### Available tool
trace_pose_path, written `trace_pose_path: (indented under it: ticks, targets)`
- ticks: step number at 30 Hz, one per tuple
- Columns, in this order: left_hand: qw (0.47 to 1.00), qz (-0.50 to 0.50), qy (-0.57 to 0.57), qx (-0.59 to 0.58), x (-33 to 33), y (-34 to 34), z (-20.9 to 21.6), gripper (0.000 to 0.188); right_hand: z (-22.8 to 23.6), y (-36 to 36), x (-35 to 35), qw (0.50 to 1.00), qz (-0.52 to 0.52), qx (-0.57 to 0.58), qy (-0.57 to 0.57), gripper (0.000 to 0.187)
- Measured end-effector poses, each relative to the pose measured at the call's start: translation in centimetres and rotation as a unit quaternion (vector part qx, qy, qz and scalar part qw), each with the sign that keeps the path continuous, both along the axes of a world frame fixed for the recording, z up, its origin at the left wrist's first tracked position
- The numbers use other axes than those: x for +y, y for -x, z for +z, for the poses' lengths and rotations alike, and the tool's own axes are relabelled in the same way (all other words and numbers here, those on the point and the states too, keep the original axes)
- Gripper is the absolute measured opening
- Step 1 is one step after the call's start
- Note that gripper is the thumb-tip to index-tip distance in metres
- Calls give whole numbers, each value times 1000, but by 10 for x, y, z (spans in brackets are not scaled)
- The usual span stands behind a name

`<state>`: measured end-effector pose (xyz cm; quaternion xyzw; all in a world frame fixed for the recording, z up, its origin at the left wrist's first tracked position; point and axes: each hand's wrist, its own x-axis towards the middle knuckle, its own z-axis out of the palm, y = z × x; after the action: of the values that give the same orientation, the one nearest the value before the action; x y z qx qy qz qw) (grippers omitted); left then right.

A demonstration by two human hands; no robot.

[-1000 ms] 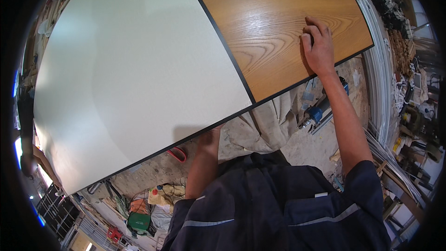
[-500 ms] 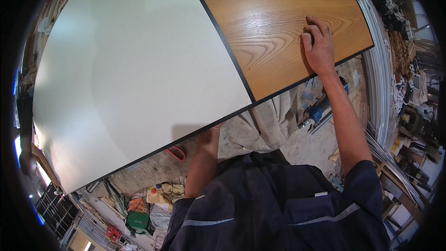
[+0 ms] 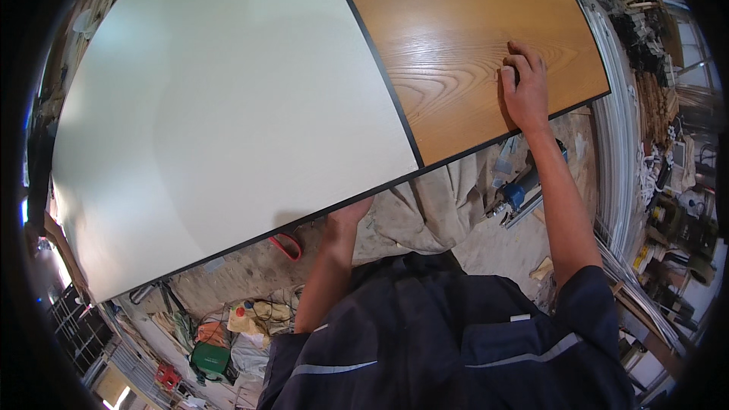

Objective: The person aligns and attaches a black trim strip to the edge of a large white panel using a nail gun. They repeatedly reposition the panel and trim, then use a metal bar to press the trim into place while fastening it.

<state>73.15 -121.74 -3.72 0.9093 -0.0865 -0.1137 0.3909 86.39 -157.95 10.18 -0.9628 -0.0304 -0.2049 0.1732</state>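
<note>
A large framed panel (image 3: 250,129) spans the view, held out over the bench. Its left part is plain white; a wood-grain section (image 3: 456,68) fills the right, with a dark strip between them and a dark edge all round. My right hand (image 3: 525,91) lies on the wood-grain section near its front edge, fingers loosely bent and thumb apart, with nothing in it. My left hand (image 3: 351,211) reaches under the panel's front edge beside the white part. Its fingers are hidden beneath the panel, so I cannot see how they grip.
On the worktop (image 3: 486,239) under the panel are a crumpled beige cloth (image 3: 425,212), a blue power tool (image 3: 512,193) and a red loop-shaped handle (image 3: 287,247). A green box (image 3: 213,362) and bags sit lower left. Long metal profiles (image 3: 619,152) run along the right.
The panel has turned slightly in view: its left end is a little higher, its right end a little lower. My right hand has shifted slightly down with it. More of my left wrist shows.
</note>
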Motion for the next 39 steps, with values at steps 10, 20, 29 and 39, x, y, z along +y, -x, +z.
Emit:
trace_pose_path:
  ticks: [10, 20, 29, 39]
  targets:
    - [630, 170, 649, 392, 44, 62, 25, 50, 28, 40, 40, 968, 47, 66, -238, 23]
    - [727, 227, 532, 370, 47, 74, 73, 44, 73, 139, 113, 870, 151, 366, -293, 57]
    - [736, 224, 527, 362, 56, 91, 54, 43, 63, 129, 122, 904, 249, 336, -91, 69]
    - [702, 212, 579, 357, 70, 101, 46, 46, 74, 144, 131, 895, 187, 383, -132, 69]
